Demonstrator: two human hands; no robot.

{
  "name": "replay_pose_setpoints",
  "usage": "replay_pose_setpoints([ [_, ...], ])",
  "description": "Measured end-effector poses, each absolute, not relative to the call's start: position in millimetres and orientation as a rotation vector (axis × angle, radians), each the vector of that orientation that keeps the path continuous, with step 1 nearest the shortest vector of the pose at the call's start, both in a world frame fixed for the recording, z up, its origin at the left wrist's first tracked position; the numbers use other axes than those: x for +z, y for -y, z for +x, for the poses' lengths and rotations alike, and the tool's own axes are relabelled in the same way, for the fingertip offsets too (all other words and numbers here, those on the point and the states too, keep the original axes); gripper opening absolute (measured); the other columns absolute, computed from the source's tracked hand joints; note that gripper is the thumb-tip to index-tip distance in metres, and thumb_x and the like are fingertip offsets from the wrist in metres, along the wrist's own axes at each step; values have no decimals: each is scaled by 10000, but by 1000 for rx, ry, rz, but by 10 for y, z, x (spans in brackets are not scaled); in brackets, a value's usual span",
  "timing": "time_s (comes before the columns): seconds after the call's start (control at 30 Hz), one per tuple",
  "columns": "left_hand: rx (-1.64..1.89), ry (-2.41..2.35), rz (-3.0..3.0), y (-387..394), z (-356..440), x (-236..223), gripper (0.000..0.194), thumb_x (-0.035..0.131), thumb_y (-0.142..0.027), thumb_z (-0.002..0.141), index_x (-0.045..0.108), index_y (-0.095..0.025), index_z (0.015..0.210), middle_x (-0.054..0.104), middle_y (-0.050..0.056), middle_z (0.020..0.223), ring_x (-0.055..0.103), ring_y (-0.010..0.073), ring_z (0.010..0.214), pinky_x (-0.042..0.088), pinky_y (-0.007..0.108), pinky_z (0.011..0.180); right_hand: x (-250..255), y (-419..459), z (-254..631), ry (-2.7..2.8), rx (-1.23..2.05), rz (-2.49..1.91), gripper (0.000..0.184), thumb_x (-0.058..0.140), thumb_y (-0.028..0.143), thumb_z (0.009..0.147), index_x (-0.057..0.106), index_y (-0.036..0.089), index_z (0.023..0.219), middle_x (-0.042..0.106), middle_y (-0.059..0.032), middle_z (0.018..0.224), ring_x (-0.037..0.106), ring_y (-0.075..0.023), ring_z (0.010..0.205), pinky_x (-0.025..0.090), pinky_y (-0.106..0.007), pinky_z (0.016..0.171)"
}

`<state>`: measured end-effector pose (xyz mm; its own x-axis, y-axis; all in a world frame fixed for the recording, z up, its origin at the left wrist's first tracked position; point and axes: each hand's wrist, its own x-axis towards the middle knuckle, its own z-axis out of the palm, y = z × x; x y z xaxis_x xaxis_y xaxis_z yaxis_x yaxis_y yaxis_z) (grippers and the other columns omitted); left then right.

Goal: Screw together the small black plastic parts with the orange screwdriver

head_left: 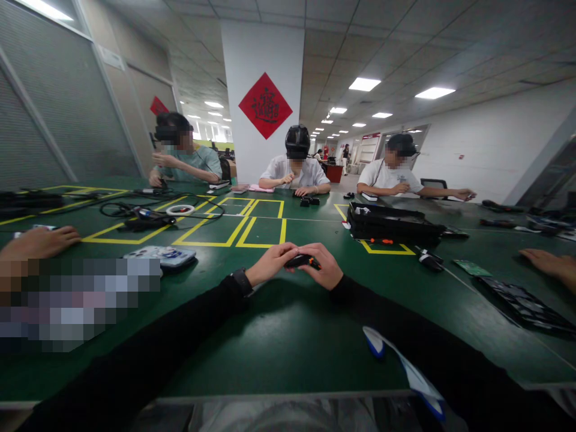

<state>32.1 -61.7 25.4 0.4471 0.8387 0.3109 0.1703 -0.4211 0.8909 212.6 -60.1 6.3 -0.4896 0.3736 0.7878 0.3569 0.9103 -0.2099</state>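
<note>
In the middle of the head view, above the green table [288,336], both my hands come together around a small black object with orange parts [300,261]. Its kind cannot be made out, as my fingers cover much of it. My left hand [266,264], with a dark band at the wrist, closes on its left end. From the other side my right hand [326,265] curls over it, fingertips touching those of the left. Beside my right forearm lies a white and blue object [374,342], partly hidden by the sleeve.
Left of my hands is a phone-like item in a patterned case [164,257]; black cables [148,222] lie beyond. A black casing [391,222] and orange-handled tool [381,241] sit right. Three people [294,171] work opposite. Other people's hands [42,246] reach in from both sides.
</note>
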Motion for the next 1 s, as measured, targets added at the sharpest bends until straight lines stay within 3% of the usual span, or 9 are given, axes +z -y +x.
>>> replay_pose_setpoints([
  [0.17,1299,-748,1646,652,456,220,329,517,-389,742,508,-161,979,592,38,905,569,146,806,451,264,708,125,661,2055,1921,209,-662,633,641,335,682,334,205,1219,411,-106,1194,444,-211,1059,449,-345,822],
  [0.23,1326,-703,1528,701,524,203,329,530,-371,741,483,-172,998,580,42,928,560,143,849,447,256,720,182,707,2012,1875,250,-714,658,641,340,679,313,201,1233,413,-106,1187,462,-206,1036,450,-337,819],
  [0.47,1240,-795,1647,618,427,310,300,474,-447,754,505,-159,835,560,14,780,535,103,687,431,239,631,559,749,2010,2066,298,-722,503,584,228,713,398,203,1180,480,-79,1152,472,-200,1047,410,-352,865],
  [0.63,1323,-1228,2142,361,192,159,325,521,-467,704,559,-156,792,560,25,756,510,135,678,407,267,629,555,466,2480,2126,435,-975,413,578,202,690,447,185,1082,587,-40,926,565,-153,833,444,-308,761],
  [0.73,1099,-1429,2314,245,164,-57,365,565,-503,647,571,-161,776,552,30,751,504,140,661,389,258,598,345,294,3037,2056,281,-1236,295,540,248,720,475,165,996,584,-36,826,558,-161,768,437,-330,734],
  [0.83,981,-1613,2385,176,210,-181,390,563,-535,631,577,-165,752,555,37,764,507,143,664,363,247,576,104,242,3637,2085,33,-1348,230,564,340,702,547,169,854,535,-58,877,531,-197,838,411,-365,791],
  [1.0,899,-1672,2413,134,257,-190,315,545,-491,673,581,-178,682,573,27,716,513,141,657,337,236,558,-108,368,4247,2238,-101,-1420,250,538,396,718,613,217,876,484,-60,954,531,-207,858,423,-359,800],
])
